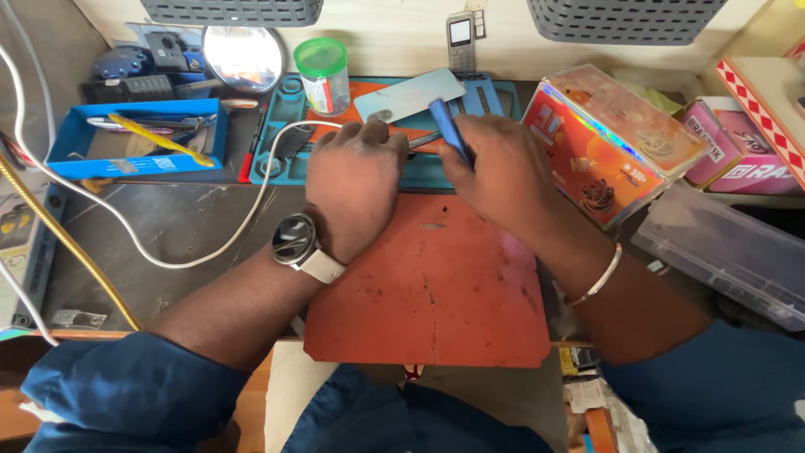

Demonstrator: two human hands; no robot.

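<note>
With the left hand pressed flat, grasping nothing, beside the pale blue phone back panel at twelve o'clock, the right hand grasping the blue-handled tool could slip and scratch it.

One head-worn camera looks steeply down from close above the tabletop. It faces forward toward the back wall

Both forearms reach forward — left hand lies palm-down, fingers curled; right hand is closed in a grip.
</note>
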